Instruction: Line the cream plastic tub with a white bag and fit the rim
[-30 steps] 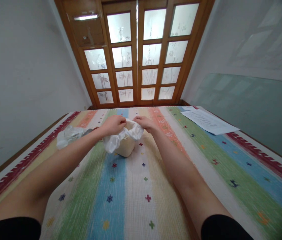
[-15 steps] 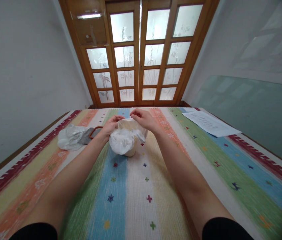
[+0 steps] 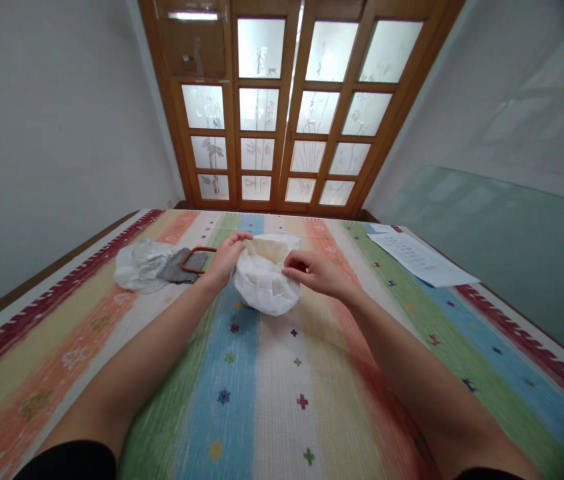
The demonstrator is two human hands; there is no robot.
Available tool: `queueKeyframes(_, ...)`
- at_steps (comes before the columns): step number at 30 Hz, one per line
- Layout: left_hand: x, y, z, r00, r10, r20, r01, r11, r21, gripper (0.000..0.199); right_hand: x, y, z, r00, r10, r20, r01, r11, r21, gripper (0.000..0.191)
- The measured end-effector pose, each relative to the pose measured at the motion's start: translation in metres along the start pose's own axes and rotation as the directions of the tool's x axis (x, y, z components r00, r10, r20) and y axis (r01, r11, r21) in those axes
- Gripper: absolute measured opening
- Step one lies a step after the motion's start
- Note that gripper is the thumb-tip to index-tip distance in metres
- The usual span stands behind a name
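Observation:
A small container lined with a white plastic bag point(image 3: 267, 290) stands on the striped tablecloth in front of me. The bag is folded over the rim and hangs down outside, hiding most of the container's wall; a cream-coloured inside shows through the opening. At the left side of the rim, my left hand point(image 3: 231, 259) grips the bag's edge, fingers at the far side. My right hand point(image 3: 316, 272) is at the right rim, thumb and forefinger pinched together on the bag's edge.
Left of the container lie a crumpled white plastic bag point(image 3: 143, 265) and a grey cloth piece point(image 3: 178, 267) with a reddish-brown loop handle point(image 3: 193, 252). Printed paper sheets point(image 3: 419, 257) rest at the right edge of the tablecloth point(image 3: 282, 400). Wood-framed glass doors point(image 3: 282, 107) stand beyond.
My right hand has come from the far rim toward me and to the right. The bag now spreads wider over the near side, and the opening shows more. The view has shifted slightly.

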State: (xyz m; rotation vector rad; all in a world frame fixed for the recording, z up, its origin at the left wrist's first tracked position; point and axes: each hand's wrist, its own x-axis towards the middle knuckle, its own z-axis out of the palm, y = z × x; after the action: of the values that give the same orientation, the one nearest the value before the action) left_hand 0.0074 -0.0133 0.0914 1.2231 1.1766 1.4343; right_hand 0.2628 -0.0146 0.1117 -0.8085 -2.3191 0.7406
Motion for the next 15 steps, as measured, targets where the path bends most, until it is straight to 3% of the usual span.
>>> queueKeyframes(2, -0.007, 0.000, -0.007, 0.993, 0.107, 0.048, -0.112, 0.989, 0.099, 0.029, -0.010, 0.009, 0.003, 0.995, 0.044, -0.084, -0.039, 0.998, 0.051, 0.035)
queueKeyframes(5, -0.018, -0.003, -0.021, 0.946, 0.246, 0.212, -0.299, 0.914, 0.274, 0.031, -0.018, 0.015, 0.003, 0.974, 0.131, -0.183, -0.098, 0.979, 0.179, 0.040)
queueKeyframes(7, -0.024, -0.006, -0.028, 0.909, 0.290, 0.300, -0.389, 0.848, 0.358, 0.039, -0.018, 0.013, 0.001, 0.981, 0.167, -0.102, -0.145, 0.970, 0.195, 0.036)
queueKeyframes(9, -0.030, -0.008, -0.033, 0.888, 0.318, 0.332, -0.436, 0.811, 0.390, 0.048, -0.016, 0.009, -0.004, 0.977, 0.208, 0.052, -0.213, 0.967, 0.142, 0.033)
queueKeyframes(13, -0.042, -0.008, -0.036, 0.868, 0.314, 0.385, -0.466, 0.783, 0.412, 0.067, -0.008, 0.000, -0.020, 0.860, 0.337, 0.383, -0.316, 0.941, -0.120, 0.025)
queueKeyframes(14, -0.045, -0.007, -0.036, 0.863, 0.305, 0.403, -0.470, 0.777, 0.419, 0.073, -0.005, -0.004, -0.024, 0.854, 0.356, 0.378, -0.297, 0.932, -0.206, 0.023)
queueKeyframes(15, -0.047, -0.006, -0.035, 0.859, 0.298, 0.417, -0.474, 0.772, 0.424, 0.079, -0.001, -0.009, -0.028, 0.879, 0.353, 0.319, -0.270, 0.923, -0.275, 0.022)
